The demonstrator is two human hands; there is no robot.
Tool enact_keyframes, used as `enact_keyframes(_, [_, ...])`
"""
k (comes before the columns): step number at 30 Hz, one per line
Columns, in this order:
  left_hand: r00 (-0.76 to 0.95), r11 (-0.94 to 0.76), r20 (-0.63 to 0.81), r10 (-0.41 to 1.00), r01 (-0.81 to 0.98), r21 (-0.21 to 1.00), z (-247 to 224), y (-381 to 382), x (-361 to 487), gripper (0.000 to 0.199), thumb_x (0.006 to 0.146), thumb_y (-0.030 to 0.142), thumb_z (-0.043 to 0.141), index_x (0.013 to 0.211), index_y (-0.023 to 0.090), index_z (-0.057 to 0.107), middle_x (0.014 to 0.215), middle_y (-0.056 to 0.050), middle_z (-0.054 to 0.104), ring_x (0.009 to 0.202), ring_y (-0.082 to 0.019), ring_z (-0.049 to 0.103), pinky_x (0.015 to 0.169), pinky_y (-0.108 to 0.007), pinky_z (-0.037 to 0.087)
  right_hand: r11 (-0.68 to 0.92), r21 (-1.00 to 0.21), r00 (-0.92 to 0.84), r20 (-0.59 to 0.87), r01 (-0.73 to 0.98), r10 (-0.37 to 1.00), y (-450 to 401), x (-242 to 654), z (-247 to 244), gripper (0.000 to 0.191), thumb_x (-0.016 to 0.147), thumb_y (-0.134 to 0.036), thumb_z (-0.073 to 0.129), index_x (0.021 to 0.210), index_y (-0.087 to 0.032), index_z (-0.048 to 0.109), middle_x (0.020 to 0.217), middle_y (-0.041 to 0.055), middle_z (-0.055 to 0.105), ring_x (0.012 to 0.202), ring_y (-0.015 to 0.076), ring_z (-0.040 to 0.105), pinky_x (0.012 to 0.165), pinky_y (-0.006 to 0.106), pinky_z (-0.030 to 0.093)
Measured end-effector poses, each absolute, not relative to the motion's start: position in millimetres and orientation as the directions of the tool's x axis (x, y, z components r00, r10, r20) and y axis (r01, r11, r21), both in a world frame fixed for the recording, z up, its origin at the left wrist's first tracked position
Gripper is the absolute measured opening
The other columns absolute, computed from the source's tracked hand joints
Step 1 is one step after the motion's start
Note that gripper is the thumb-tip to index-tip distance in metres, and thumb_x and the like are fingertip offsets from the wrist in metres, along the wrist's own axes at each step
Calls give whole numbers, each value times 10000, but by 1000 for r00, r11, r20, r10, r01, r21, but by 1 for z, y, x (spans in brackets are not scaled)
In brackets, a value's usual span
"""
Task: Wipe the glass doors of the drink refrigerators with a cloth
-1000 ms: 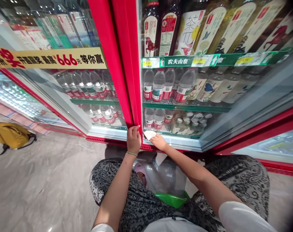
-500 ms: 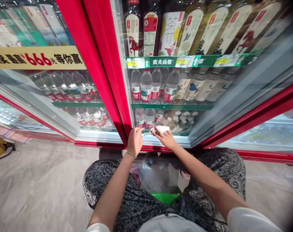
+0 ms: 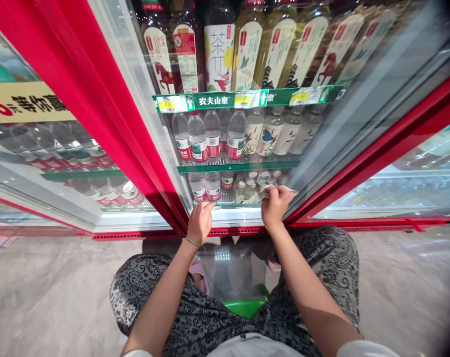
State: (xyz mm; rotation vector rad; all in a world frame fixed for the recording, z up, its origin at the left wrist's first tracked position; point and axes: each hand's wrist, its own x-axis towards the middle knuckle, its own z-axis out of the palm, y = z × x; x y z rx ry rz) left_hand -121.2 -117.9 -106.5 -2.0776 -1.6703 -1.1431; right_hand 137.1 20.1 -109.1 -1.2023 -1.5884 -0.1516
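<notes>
My right hand [image 3: 276,206] is closed around a crumpled white cloth [image 3: 265,191] near the lower right of the glass door. Parts of the cloth stick out on both sides of the fist. My left hand [image 3: 199,223] is at the lower left corner of the same door, its fingers extended forward and holding nothing visible. Behind the glass door [image 3: 240,214], water bottles [image 3: 212,186] with red and white labels stand on the bottom shelf.
Red door frames [image 3: 136,134] border the cooler on both sides. Taller tea bottles [image 3: 219,54] fill the upper shelf, above a green price strip [image 3: 213,100]. Something green [image 3: 245,308] shows beneath me, between my legs. Grey floor [image 3: 54,287] extends to either side.
My right hand has moved right along the lower glass with the cloth, away from my left hand. My left hand stays near the lower left corner. The view has shifted to the right.
</notes>
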Motion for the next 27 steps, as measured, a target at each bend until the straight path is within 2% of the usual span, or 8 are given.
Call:
enact_keyframes(6, [27,-269,726,687,937,220,-104,-109,-116,400,967,79,458,1320,208,594,1169,-127,646,1128,-252,622,1002,-427,528,726,-327,-226,804,605,550,-31,40,-147,239,934,-203,486,1082,-275,659,1090,91,563,956,255,499,891,417,466])
enact_keyframes(11, [6,-252,749,663,943,215,-102,-106,-114,403,965,69,466,1325,204,586,1157,-135,634,1123,-262,612,995,-438,526,727,-311,-258,791,612,555,-22,86,-155,242,861,-258,567,1096,-258,625,1134,99,554,1019,268,529,901,417,478])
enact_keyframes(13, [17,-271,747,664,937,219,-102,-104,-109,411,963,66,466,1331,206,582,1156,-132,633,1132,-260,608,1002,-428,524,633,-368,-114,800,681,588,-3,129,-150,232,850,-223,536,1077,-215,583,1152,127,499,1071,297,493,938,487,456])
enact_keyframes(17, [72,-329,731,678,920,215,-103,-97,-98,439,956,58,456,1344,225,574,1153,-109,647,1133,-240,616,1008,-399,522,296,-605,380,737,739,559,26,178,-129,212,811,-162,505,1020,-194,507,1175,150,409,1166,322,415,1031,584,382])
enact_keyframes(19, [92,-346,727,680,915,209,-104,-94,-94,438,954,61,457,1340,228,580,1152,-104,653,1126,-236,620,1001,-390,525,279,-633,413,718,722,560,24,165,-122,227,808,-134,488,1025,-200,499,1164,143,406,1165,310,409,1039,561,379])
enact_keyframes(21, [93,-345,730,678,916,203,-105,-92,-91,433,953,63,460,1334,224,588,1144,-107,655,1118,-239,623,992,-393,525,374,-570,273,748,732,605,11,132,-120,271,816,-108,473,1072,-193,504,1171,147,418,1168,309,398,1020,543,385])
enact_keyframes(23, [72,-319,741,668,927,198,-106,-90,-91,418,954,68,461,1320,215,598,1130,-116,652,1103,-247,626,980,-405,525,516,-454,32,773,727,634,-6,93,-123,339,829,-74,462,1141,-193,523,1194,146,449,1152,300,404,987,500,397])
enact_keyframes(27, [35,-271,765,643,945,185,-104,-88,-92,382,959,85,473,1298,207,600,1123,-121,647,1080,-250,625,967,-415,525,694,-307,-252,775,652,580,-21,65,-125,389,867,-85,525,1176,-312,595,1171,50,558,1006,222,477,919,358,426])
